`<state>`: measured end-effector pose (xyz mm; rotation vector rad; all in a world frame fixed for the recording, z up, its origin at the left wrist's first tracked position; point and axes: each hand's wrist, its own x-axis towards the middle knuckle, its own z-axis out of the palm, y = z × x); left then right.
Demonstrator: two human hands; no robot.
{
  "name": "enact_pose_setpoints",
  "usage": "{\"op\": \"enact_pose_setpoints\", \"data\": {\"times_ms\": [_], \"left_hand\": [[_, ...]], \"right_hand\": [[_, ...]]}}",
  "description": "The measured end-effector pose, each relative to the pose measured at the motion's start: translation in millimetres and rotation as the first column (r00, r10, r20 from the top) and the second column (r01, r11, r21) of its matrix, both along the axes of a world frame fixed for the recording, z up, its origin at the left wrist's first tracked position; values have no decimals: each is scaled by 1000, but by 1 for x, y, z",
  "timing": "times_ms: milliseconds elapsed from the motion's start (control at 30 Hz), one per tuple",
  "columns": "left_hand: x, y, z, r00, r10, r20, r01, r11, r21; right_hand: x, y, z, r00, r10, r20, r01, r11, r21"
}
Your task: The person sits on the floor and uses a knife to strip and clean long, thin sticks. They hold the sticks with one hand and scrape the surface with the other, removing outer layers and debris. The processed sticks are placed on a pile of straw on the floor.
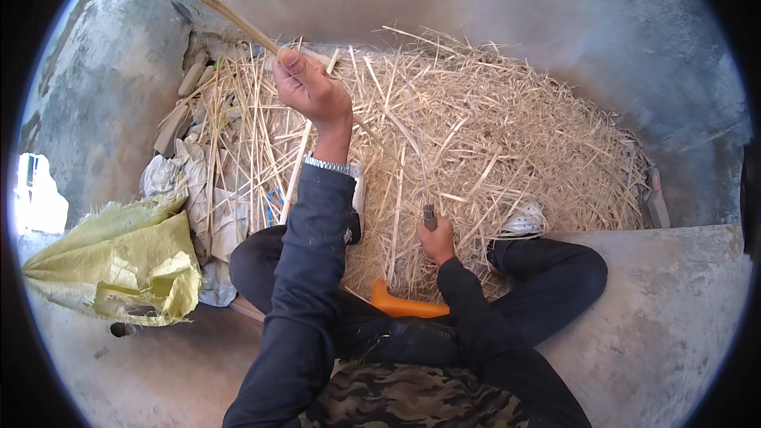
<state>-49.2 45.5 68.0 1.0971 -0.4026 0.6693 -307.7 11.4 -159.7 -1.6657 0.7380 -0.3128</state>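
Observation:
My left hand [313, 93] is raised at the upper left, closed around a slender pale wooden stick [234, 17]. The stick's thicker end points up and to the left; its other end runs behind the hand toward the shavings. Lower down, between my knees, my right hand [437, 242] grips a tool handle with a dark metal collar [429, 216]. A thin, faint curved line rises from that collar, but I cannot tell clearly what blade it is. Both hands are over or beside a broad heap of straw-coloured shavings [507, 127].
Long thin strips [230, 127] lie at the heap's left. A torn yellow-green woven sack [143, 257] and crumpled pale sacking [178, 174] are at the left. An orange curved plastic piece [404, 305] sits at my lap. Concrete wall [507, 0] borders the heap behind.

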Motion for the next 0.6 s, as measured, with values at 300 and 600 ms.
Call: {"op": "enact_pose_setpoints", "data": {"times_ms": [300,600], "left_hand": [[0,-1,4,997,5,-74,-5,1000,-7],[7,18,1,969,-248,-14,245,965,-95]], "right_hand": [[-52,5,-110,818,194,-541,210,775,596],[-3,3,-13,999,21,34,-21,1000,-5]]}}
